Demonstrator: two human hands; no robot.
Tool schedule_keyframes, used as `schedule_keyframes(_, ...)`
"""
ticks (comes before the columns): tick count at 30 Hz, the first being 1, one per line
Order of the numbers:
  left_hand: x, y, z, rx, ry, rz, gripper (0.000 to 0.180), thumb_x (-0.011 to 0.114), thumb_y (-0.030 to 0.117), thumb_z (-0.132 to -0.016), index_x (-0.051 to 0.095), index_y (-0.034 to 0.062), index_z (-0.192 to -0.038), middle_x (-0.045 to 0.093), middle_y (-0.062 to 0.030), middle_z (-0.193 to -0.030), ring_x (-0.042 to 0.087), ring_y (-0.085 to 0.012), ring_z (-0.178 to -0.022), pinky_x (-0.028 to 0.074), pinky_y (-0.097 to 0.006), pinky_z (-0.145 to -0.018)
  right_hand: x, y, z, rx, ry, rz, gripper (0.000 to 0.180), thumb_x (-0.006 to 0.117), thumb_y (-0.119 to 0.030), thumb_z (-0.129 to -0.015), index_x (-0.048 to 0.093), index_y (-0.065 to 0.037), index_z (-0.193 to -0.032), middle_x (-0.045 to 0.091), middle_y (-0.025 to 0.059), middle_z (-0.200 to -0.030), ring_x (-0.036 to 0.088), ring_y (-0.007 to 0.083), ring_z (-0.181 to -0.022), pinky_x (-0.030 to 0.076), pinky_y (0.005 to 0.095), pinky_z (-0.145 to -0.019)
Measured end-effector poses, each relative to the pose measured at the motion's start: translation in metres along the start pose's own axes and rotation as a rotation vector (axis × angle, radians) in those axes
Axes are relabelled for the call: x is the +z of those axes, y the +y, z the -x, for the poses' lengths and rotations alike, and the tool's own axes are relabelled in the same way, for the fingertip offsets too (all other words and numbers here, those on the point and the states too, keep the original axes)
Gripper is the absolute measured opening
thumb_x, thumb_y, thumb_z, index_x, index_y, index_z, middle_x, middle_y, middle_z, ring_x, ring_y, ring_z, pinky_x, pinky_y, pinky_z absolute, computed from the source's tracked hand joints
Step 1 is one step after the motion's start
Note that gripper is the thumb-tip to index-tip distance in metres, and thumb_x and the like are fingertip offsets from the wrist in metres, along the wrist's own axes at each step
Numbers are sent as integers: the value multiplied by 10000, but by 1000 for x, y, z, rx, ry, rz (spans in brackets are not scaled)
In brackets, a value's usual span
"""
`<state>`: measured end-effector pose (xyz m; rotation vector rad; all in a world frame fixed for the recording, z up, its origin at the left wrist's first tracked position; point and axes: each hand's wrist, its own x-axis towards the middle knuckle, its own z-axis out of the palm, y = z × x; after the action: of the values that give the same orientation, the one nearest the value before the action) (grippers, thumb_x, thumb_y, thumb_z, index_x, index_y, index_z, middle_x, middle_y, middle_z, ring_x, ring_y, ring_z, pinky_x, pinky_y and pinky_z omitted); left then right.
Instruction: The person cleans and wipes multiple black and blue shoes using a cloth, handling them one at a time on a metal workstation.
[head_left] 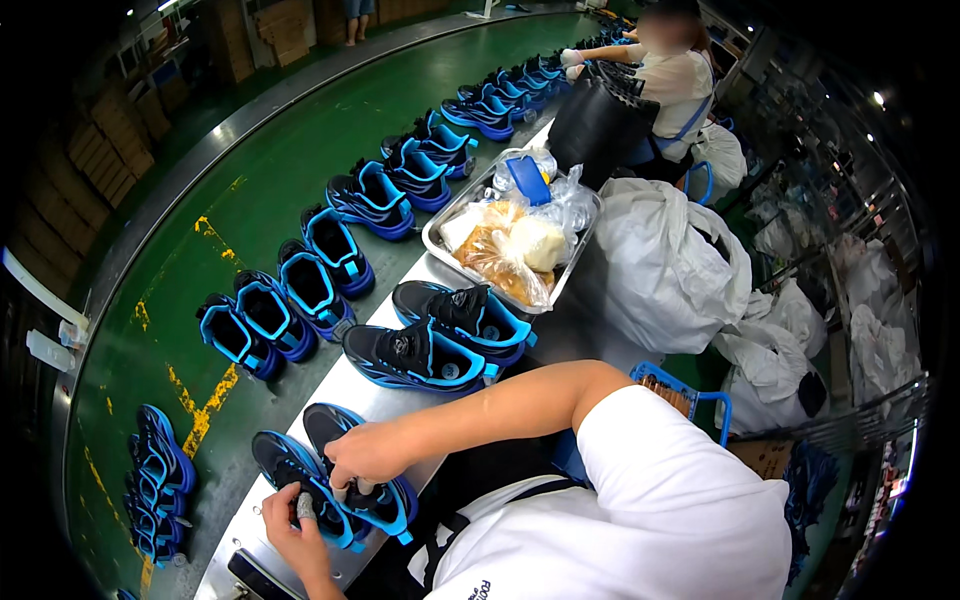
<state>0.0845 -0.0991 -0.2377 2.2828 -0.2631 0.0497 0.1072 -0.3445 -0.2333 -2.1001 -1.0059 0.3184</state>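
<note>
1. While a green conveyor belt [290, 170] is curving away across the dim workshop floor, pairs of black-and-blue sneakers [372, 200] are riding along it beside a steel bench [385, 400].
2. Farther up the bench, a metal tray [437, 235] of bagged food is sitting, with white sacks [665, 265] piling up to its right and another worker [675, 75] bending over the line.
3. Nearest, the left hand [293, 525] is gripping a sneaker pair [345, 480] on the bench edge, fingers closed; the right hand [365, 458] is pressing down on it, fingers curled.
4. Two more sneakers [440, 340] are lying just beyond.
</note>
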Motion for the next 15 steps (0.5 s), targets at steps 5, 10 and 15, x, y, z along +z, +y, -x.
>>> schedule_keyframes(5,1,-5,-2,-62,-35,107,287,634,-26,-785,645,20,-1068,590,-76,-966,529,-161,-769,430,-256,-669,4,-6,1,179,43,74,241,691,-182,-800,690,-110,-1029,607,167,-907,643,362,-828,504,445,-723)
schedule_keyframes(10,13,13,-4,-106,14,-65,326,631,-3,-770,654,22,-1094,572,-54,-928,477,-146,-736,400,-249,-658,-4,7,6,109,-26,-88,262,719,-278,-791,707,-197,-1040,604,128,-971,626,340,-880,497,427,-765)
schedule_keyframes(15,4,-3,-7,-87,-98,287,322,585,-35,-760,657,19,-1069,605,-74,-949,542,-173,-824,436,-269,-757,-7,-5,4,280,-27,61,336,720,-240,-789,698,-184,-1120,596,165,-978,619,347,-902,493,414,-797)
